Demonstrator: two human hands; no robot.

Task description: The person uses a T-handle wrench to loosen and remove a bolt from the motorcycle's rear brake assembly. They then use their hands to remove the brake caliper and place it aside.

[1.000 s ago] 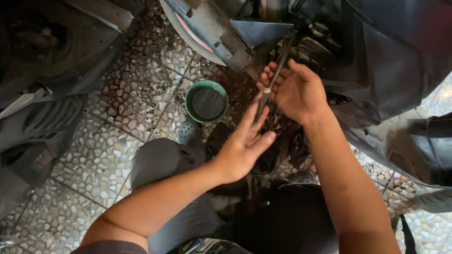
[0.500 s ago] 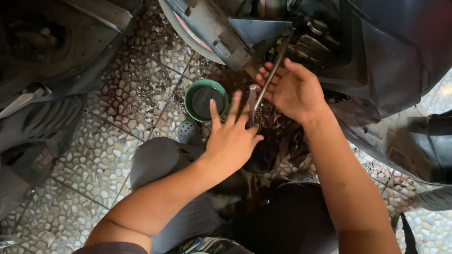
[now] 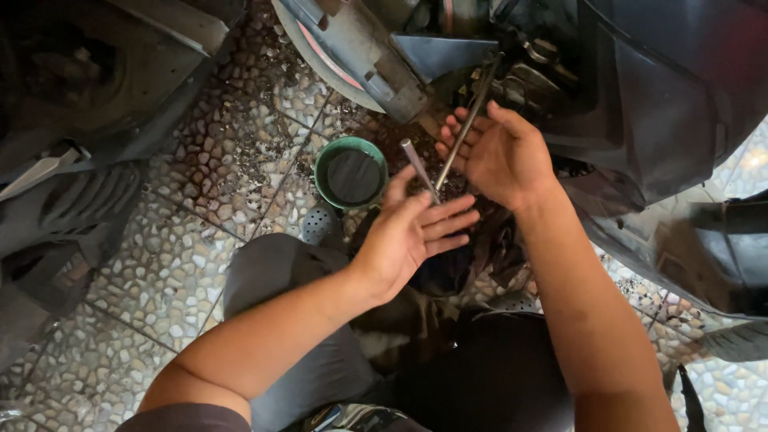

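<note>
My right hand (image 3: 500, 156) is wrapped around a long thin metal rod (image 3: 468, 120) that runs up into the dark underside of a motorbike (image 3: 640, 88). My left hand (image 3: 412, 232) holds a shorter grey metal bar (image 3: 418, 166) that sticks up from its palm, fingers stretched toward the right. The two hands are close together below the engine parts. A green bowl (image 3: 350, 172) of dark liquid stands on the floor just left of the hands.
A pebble-patterned tiled floor (image 3: 184, 248) lies below. A grey metal cover and wheel part (image 3: 360, 48) hang at the top. Dark bike panels (image 3: 64, 136) crowd the left side. My grey-trousered knee (image 3: 280, 288) is under my left arm.
My left hand swung from open near the long rod to below it and now holds the short grey bar. My right hand stayed on the long rod.
</note>
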